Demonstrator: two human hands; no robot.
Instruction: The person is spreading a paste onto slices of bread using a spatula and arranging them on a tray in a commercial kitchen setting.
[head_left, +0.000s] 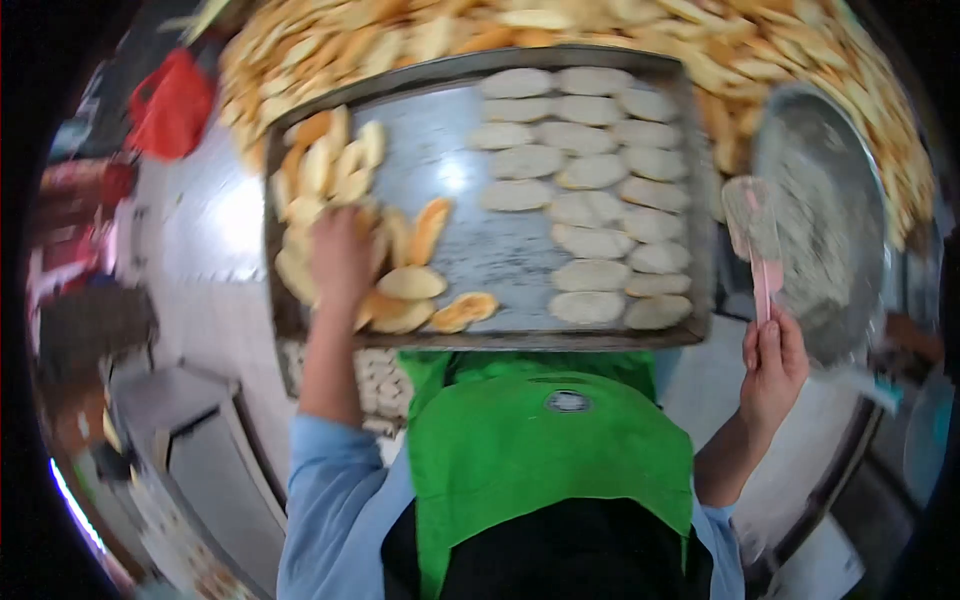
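Note:
A metal baking tray (495, 240) lies before me. My left hand (341, 244) reaches into the loose bread slices (319, 165) at its left side; its fingertips are hidden, so I cannot tell whether they hold a slice. Rows of slices coated with a greyish paste (592, 172) cover the tray's right part. Right of the tray, my right hand (776, 352) grips the handle of a pink spatula (763, 281). Greyish paste coats the spatula's blade, which is raised at the near rim of a metal bowl (859, 150) holding more of that paste (814, 225).
A large heap of bread slices (420, 37) spreads behind the tray and around the bowl. A red plastic bag (172, 105) sits at the far left. At lower left stands a grey cabinet-like box (202, 427). My green apron (547, 442) is close to the tray's front edge.

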